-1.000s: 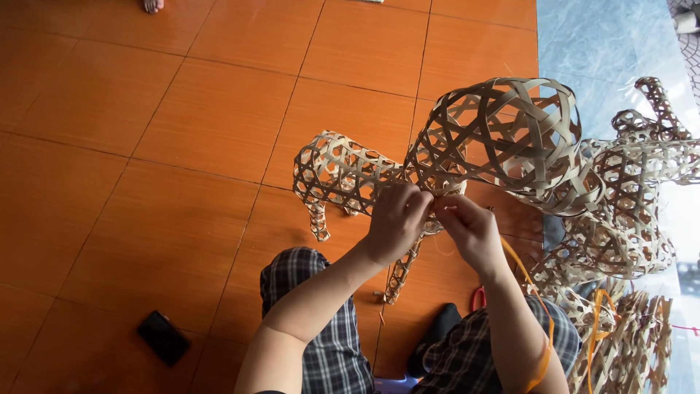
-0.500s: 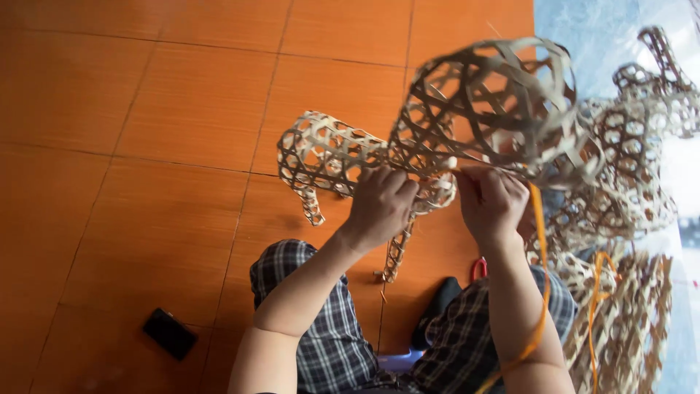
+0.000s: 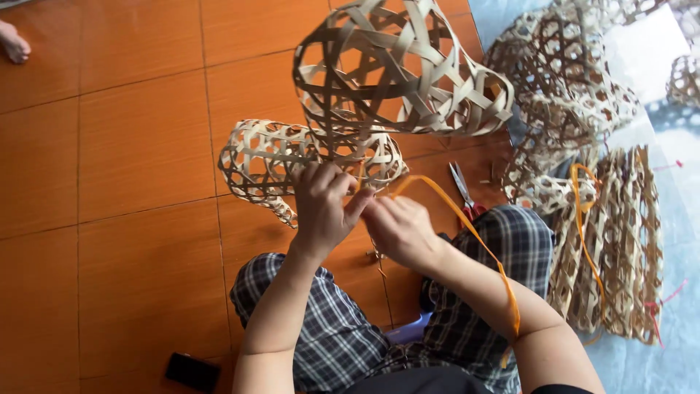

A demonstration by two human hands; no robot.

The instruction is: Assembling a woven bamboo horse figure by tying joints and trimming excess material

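Pinching the woven bamboo frame (image 3: 321, 157) in my closed left hand (image 3: 324, 208) steadies it above my lap; my right hand (image 3: 397, 230) grips the orange strip (image 3: 467, 226) beside it for threading.

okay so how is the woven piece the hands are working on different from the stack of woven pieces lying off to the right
The woven frame is bulging and rounded, raised in front of the left hand and right hand; the woven stack lies flat on the pale mat. The frame's strips are broad with large openings; the stack's weave looks tighter, with small openings. The frame looks paler and greyer; the stack looks more tan. Both are open lattices of flat strips, and an orange strip runs by the frame.
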